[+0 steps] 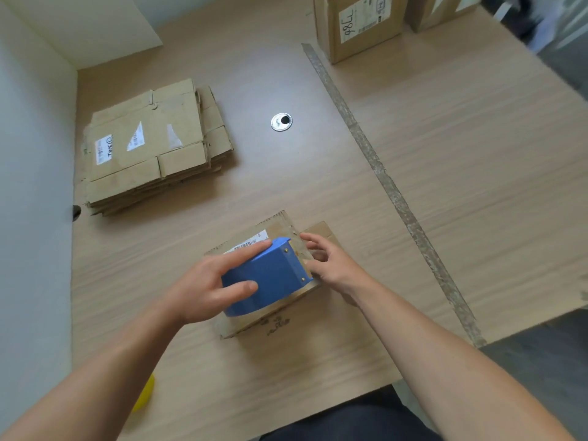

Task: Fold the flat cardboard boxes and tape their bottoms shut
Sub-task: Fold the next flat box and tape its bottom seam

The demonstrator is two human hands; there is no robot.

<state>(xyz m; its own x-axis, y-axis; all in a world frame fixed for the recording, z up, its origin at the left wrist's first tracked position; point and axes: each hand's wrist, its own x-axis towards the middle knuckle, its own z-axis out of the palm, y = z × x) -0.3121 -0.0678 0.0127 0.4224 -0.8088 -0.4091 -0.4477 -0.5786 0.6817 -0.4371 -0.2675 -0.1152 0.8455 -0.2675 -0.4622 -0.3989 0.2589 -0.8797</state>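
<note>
Left grip (206,281) clasps the blue tape dispenser (270,275) atop the box (280,323); right grip (331,262), fingers loose, presses the cardboard; we judge it steadies the seam.

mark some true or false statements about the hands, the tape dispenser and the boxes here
1. The left hand grips the blue tape dispenser. True.
2. The dispenser rests on the stack of flat boxes. False: it is on the folded box near the person; the stack lies apart, farther left.
3. The right hand holds scissors. False: it touches the folded box beside the dispenser.
4. A labelled upright box stands at the table's far side. True.
</note>
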